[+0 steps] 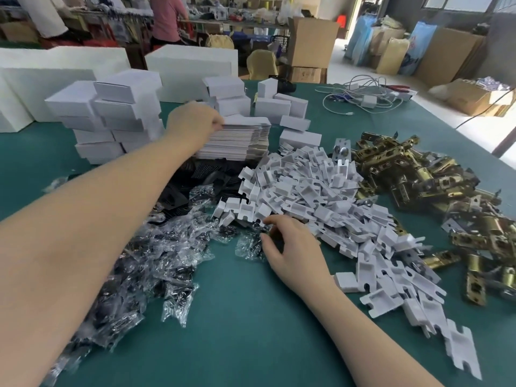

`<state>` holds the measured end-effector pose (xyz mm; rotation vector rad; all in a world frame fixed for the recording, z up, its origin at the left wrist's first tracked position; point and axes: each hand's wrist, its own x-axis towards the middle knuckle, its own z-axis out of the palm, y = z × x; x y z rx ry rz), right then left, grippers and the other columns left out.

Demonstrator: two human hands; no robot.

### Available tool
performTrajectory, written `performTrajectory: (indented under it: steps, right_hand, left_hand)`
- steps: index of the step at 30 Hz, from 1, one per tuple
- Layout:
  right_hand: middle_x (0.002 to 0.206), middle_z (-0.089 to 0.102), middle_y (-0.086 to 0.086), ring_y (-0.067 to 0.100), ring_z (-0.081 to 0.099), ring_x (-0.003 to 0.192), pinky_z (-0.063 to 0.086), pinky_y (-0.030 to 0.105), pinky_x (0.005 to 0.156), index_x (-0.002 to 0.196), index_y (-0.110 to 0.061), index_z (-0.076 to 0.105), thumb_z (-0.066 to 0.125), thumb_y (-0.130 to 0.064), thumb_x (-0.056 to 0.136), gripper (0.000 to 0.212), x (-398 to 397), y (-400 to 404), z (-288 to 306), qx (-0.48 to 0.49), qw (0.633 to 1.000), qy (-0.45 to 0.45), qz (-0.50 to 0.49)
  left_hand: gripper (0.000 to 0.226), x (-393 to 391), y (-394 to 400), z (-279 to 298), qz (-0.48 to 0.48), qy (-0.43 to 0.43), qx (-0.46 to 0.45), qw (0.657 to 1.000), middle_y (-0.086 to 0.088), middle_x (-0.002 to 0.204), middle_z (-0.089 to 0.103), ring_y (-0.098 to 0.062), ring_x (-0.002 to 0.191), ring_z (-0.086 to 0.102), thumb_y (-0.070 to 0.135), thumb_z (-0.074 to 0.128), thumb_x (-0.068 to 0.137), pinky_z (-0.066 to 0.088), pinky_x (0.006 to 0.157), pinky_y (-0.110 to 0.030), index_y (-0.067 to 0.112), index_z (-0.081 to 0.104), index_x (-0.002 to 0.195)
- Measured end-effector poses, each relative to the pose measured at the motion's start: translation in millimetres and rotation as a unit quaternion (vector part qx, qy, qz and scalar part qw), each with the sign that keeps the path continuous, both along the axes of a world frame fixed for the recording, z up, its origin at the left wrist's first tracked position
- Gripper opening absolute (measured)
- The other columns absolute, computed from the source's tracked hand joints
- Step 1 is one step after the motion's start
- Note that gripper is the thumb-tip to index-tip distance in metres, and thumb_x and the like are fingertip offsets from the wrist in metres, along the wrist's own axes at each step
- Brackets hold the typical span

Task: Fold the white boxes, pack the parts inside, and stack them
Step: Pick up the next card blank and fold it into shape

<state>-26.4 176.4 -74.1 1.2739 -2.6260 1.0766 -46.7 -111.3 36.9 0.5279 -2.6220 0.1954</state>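
Under the left hand (192, 124) lies the stack of flat box blanks (237, 141), long edges running away rightward; its fingers pinch the top blank, while the right hand (290, 250), nearer the body, pinches a bagged part (248, 247)

Left arm stretched far forward, left hand (192, 122) knuckles up, fingers curled and pinching at their tips. Right forearm angled in from lower right, right hand (290, 247) palm down, fingers bent, tips lowered.
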Motion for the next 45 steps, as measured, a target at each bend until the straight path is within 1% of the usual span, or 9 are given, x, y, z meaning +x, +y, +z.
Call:
performTrajectory:
  steps: [6, 10, 16, 21, 26, 32, 35, 41, 45]
  right_hand:
    - [0.093, 0.060, -0.007, 0.012, 0.053, 0.092, 0.043, 0.029, 0.078, 0.119, -0.021, 0.061, 0.057, -0.029, 0.095, 0.025, 1, -1, 2, -0.010, 1.000, 0.003, 0.005]
    - [0.090, 0.062, -0.007, 0.010, 0.056, 0.084, 0.046, 0.029, 0.075, 0.121, -0.020, 0.058, 0.058, -0.027, 0.095, 0.027, 1, 1, 5, -0.038, 0.998, -0.045, 0.005]
    - [0.084, 0.062, -0.008, -0.004, 0.055, 0.066, 0.041, 0.015, 0.062, 0.113, -0.018, 0.051, 0.056, -0.007, 0.096, 0.021, 0, 12, 3, -0.193, 0.971, -0.131, -0.052]
    - [0.090, 0.060, -0.030, -0.023, 0.056, 0.083, 0.043, 0.002, 0.066, 0.102, -0.033, 0.052, 0.062, -0.009, 0.088, 0.029, 2, 20, 6, -0.271, 0.940, -0.195, -0.075]
    - [0.096, 0.059, -0.027, -0.016, 0.057, 0.085, 0.042, 0.005, 0.065, 0.114, -0.027, 0.049, 0.057, -0.006, 0.094, 0.031, 0, 20, 6, -0.243, 0.950, -0.186, -0.069]
    - [0.107, 0.064, -0.013, 0.009, 0.061, 0.070, 0.051, 0.031, 0.063, 0.127, -0.036, 0.047, 0.041, -0.015, 0.104, 0.032, 1, 18, 6, -0.264, 0.945, -0.175, -0.077]
    - [0.134, 0.055, -0.007, 0.017, 0.060, 0.110, 0.053, 0.040, 0.092, 0.141, -0.031, 0.042, 0.041, -0.007, 0.101, 0.047, 4, 17, 8, -0.254, 0.952, -0.168, -0.037]
    - [0.144, 0.041, -0.010, 0.010, 0.032, 0.143, 0.027, 0.020, 0.117, 0.142, -0.016, 0.051, 0.039, 0.009, 0.096, 0.054, 5, 15, 7, -0.198, 0.973, -0.122, 0.000]
    - [0.152, 0.038, -0.001, 0.007, 0.027, 0.145, 0.027, 0.011, 0.112, 0.136, -0.019, 0.057, 0.045, 0.008, 0.097, 0.049, 5, 19, 7, -0.188, 0.975, -0.110, 0.032]
  left_hand:
    - [0.021, 25, 37, 45, -0.014, 0.322, 0.221, 0.921, 0.006, 0.087, 0.066, -0.015, 0.079, 0.055, 0.022, 0.053, 0.097, 0.040, 0.068, -0.026, 0.020, 0.073, 0.101]
    - [0.015, 40, 103, 43, -0.070, 0.466, 0.576, 0.668, 0.012, 0.073, 0.069, -0.010, 0.073, 0.066, 0.016, 0.059, 0.095, 0.056, 0.064, -0.030, 0.021, 0.062, 0.081]
    - [0.005, 62, 193, -34, -0.066, 0.381, 0.816, 0.429, -0.006, 0.100, 0.073, -0.022, 0.091, 0.070, 0.015, 0.057, 0.099, 0.057, 0.083, -0.044, 0.014, 0.061, 0.096]
    - [0.009, 79, 205, -86, -0.078, 0.368, 0.703, 0.603, 0.009, 0.084, 0.075, -0.009, 0.084, 0.069, 0.012, 0.059, 0.097, 0.055, 0.077, -0.031, 0.015, 0.066, 0.093]
    - [0.015, 89, 162, -90, -0.131, 0.282, 0.642, 0.701, 0.015, 0.085, 0.075, -0.004, 0.081, 0.070, 0.014, 0.061, 0.096, 0.057, 0.069, -0.024, 0.028, 0.068, 0.094]
    - [0.012, 90, 150, -100, -0.104, 0.322, 0.669, 0.661, 0.014, 0.087, 0.075, -0.005, 0.083, 0.069, 0.019, 0.062, 0.096, 0.055, 0.066, -0.021, 0.029, 0.068, 0.097]
    - [0.014, 87, 159, -95, -0.126, 0.326, 0.659, 0.666, 0.015, 0.097, 0.075, -0.006, 0.092, 0.070, 0.024, 0.058, 0.098, 0.057, 0.080, -0.030, 0.032, 0.070, 0.098]
    - [0.022, 94, 175, -88, -0.139, 0.345, 0.796, 0.478, 0.003, 0.107, 0.075, -0.013, 0.096, 0.072, 0.024, 0.046, 0.104, 0.061, 0.077, -0.036, 0.027, 0.067, 0.112]
    - [0.029, 100, 173, -89, -0.158, 0.325, 0.826, 0.433, -0.002, 0.116, 0.073, -0.016, 0.103, 0.070, 0.027, 0.049, 0.102, 0.060, 0.082, -0.037, 0.021, 0.059, 0.129]
